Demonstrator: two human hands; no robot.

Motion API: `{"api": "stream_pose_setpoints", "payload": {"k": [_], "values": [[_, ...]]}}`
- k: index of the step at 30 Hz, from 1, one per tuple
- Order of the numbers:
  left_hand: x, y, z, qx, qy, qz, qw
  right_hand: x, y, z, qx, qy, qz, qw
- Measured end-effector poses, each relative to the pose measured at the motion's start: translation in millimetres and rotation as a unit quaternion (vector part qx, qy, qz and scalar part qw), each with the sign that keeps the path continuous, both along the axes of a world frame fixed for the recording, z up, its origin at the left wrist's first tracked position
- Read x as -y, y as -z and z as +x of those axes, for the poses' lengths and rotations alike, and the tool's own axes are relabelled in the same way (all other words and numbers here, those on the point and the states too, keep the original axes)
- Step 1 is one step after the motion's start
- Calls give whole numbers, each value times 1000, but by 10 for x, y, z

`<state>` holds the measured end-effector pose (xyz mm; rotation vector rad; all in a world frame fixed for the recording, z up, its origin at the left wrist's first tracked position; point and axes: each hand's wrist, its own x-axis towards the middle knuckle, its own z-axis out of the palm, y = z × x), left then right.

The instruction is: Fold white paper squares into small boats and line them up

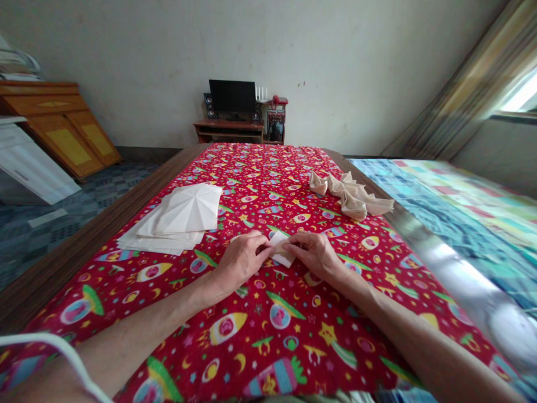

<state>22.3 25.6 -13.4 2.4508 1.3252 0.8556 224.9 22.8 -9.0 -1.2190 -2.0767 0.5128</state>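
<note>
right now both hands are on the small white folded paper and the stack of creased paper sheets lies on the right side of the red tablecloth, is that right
Not quite: the head view shows the stack of creased paper sheets on the left side of the red tablecloth. The left hand and right hand are indeed on the small white folded paper.

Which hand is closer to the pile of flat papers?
Left. The left hand is to the right of the pile of papers, a bit nearer the person; the right hand is farther right, across the small paper.
</note>
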Motion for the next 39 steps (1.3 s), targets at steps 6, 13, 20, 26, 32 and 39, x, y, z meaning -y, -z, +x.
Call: {"api": "stream_pose_setpoints", "payload": {"k": [6,13,20,26,32,39], "values": [[-13,-30,10,-37,-29,0,999,-64,40,6,24,27,10,999],[14,-120,15,-85,-64,-13,994,-171,70,-24,62,55,33,996],[-26,-156,-37,-57,-60,-59,995,-212,43,-38,69,73,6,995],[-8,-143,-43,-81,-63,-25,994,-177,26,-46,79,73,18,994],[79,-188,24,-145,-94,-2,985,-153,5,-56,83,58,39,994],[64,-159,8,-146,-81,19,986,-158,20,-50,116,54,75,989]]}}
